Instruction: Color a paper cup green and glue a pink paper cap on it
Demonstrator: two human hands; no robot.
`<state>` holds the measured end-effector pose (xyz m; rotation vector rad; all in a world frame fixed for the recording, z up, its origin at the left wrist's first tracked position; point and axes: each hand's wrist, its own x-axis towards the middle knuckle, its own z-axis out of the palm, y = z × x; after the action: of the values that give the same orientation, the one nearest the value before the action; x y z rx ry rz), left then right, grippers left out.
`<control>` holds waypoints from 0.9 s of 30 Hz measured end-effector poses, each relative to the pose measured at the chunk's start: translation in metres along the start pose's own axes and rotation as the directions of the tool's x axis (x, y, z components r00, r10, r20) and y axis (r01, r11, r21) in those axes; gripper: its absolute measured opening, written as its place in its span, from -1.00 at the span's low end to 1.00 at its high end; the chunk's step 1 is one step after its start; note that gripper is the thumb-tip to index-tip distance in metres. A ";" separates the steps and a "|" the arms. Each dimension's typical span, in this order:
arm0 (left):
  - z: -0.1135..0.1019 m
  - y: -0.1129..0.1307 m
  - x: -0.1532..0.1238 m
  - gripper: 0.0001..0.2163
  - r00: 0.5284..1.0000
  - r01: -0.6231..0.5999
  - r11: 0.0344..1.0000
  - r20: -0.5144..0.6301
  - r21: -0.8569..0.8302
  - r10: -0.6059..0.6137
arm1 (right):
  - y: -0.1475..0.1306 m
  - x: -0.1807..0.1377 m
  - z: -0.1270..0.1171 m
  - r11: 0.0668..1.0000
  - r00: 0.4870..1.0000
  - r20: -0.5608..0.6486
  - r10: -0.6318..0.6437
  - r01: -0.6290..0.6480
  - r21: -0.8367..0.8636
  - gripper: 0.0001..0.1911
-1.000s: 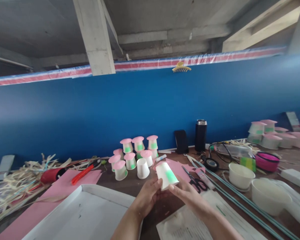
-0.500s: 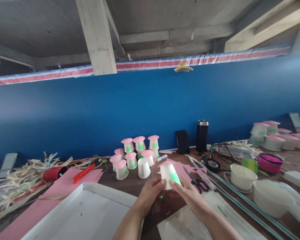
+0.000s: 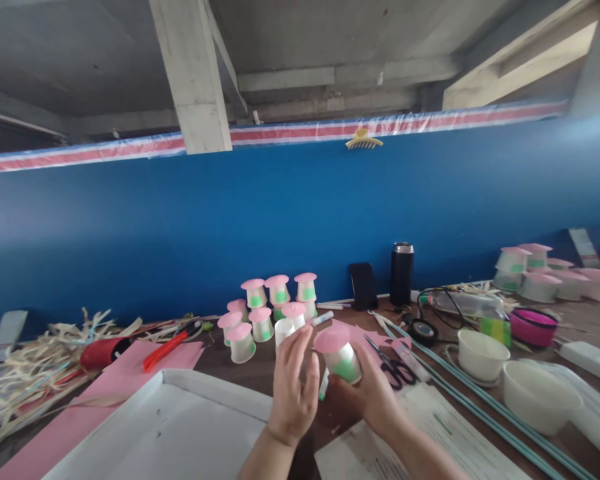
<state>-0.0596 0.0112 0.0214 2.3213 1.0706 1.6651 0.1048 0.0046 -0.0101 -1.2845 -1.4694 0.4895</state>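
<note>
My right hand (image 3: 367, 387) grips an upside-down paper cup (image 3: 344, 363) with a green patch on its side and a pink paper disc (image 3: 331, 339) on top. Just left of the cup, my left hand (image 3: 296, 387) is raised with fingers stretched, holding nothing. Behind it stands a plain white cup (image 3: 283, 330), partly hidden by the fingers. Several similar pink-topped cups (image 3: 242, 343) are grouped and stacked to the left. A green-tipped marker (image 3: 324, 385) lies between my hands, and a glue stick (image 3: 323, 318) lies farther back.
Scissors (image 3: 390, 363), pink paper scraps (image 3: 355, 337) and light-blue rods (image 3: 460, 380) lie to the right, near white bowls (image 3: 483, 353). A black bottle (image 3: 403, 273) and a phone (image 3: 363, 287) stand by the blue partition (image 3: 280, 213). At front left sits a white tray (image 3: 170, 427).
The cup held in both hands now carries a pink disc on its top and is in my right hand alone. My left hand has let go and lifted to the left.
</note>
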 end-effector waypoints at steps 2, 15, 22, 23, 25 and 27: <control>0.001 0.003 -0.002 -0.51 0.990 -0.123 0.989 0.074 0.085 0.117 | 0.005 0.000 0.003 0.998 1.000 -0.025 -0.018 0.016 -0.063 -0.43; 0.008 0.011 -0.005 -0.32 0.955 -0.233 0.915 0.256 0.329 0.151 | 0.016 -0.002 0.007 0.947 0.987 -0.058 -0.153 0.129 -0.295 -0.45; 0.007 0.012 -0.004 -0.32 0.942 -0.250 0.909 0.301 0.334 0.148 | 0.016 -0.002 0.006 0.940 0.985 -0.063 -0.161 0.134 -0.314 -0.47; 0.006 0.013 -0.004 -0.32 0.941 -0.250 0.909 0.303 0.334 0.148 | 0.016 -0.002 0.006 0.941 0.985 -0.067 -0.157 0.129 -0.312 -0.47; 0.007 0.013 -0.005 -0.33 0.940 -0.249 0.908 0.308 0.337 0.144 | 0.015 -0.002 0.006 0.945 0.986 -0.077 -0.149 0.119 -0.306 -0.46; 0.007 0.014 -0.005 -0.34 0.942 -0.249 0.908 0.302 0.336 0.147 | 0.016 -0.002 0.007 0.949 0.986 -0.087 -0.140 0.109 -0.295 -0.46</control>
<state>-0.0475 -0.0001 0.0207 2.8826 1.2076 1.2234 0.1052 0.0104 -0.0271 -1.4103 -1.5601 0.1208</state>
